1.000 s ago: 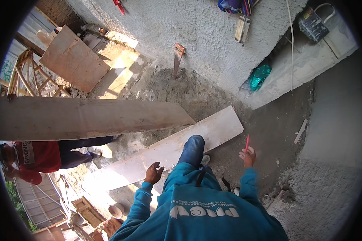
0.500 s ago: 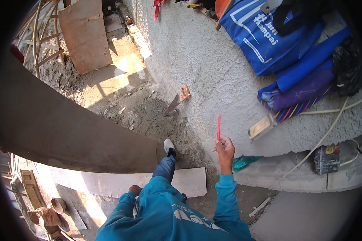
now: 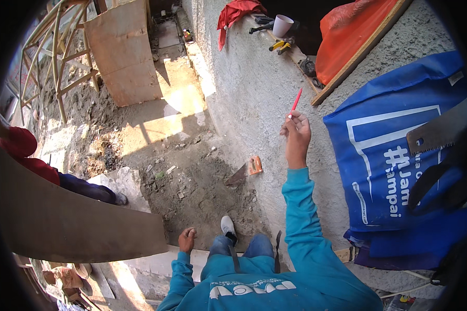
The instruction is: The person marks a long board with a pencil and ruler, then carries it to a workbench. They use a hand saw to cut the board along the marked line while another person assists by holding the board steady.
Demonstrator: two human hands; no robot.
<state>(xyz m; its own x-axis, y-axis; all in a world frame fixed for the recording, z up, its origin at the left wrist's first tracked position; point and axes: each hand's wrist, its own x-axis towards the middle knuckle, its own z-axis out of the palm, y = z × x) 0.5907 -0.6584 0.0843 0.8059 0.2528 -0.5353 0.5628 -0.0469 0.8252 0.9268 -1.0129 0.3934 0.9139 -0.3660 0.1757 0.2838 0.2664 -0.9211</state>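
Note:
My right hand (image 3: 297, 136) is raised in front of the rough grey wall, thumb and fingers closed on a slim red pencil (image 3: 297, 98). The pencil points up toward the wall ledge and touches nothing. My left hand (image 3: 187, 239) hangs low beside my body, fingers loosely curled, with nothing showing in it. It is nearest the edge of a large brown board (image 3: 88, 223). Between the hands, a handsaw (image 3: 254, 165) with an orange handle leans at the foot of the wall.
On the ledge are a red cloth (image 3: 233, 18), a white cup (image 3: 282, 26) and yellow-handled pliers (image 3: 280, 46). An orange sheet (image 3: 342, 41) in a wooden frame stands beside them. A blue bag (image 3: 384, 171) hangs right, a second saw blade (image 3: 441, 129) before it. A person in red (image 3: 39, 168) is left.
My right hand has moved up and slightly right with the pencil, nearer the ledge. My left hand has come further into view. The view has shifted, showing the ledge and the other person.

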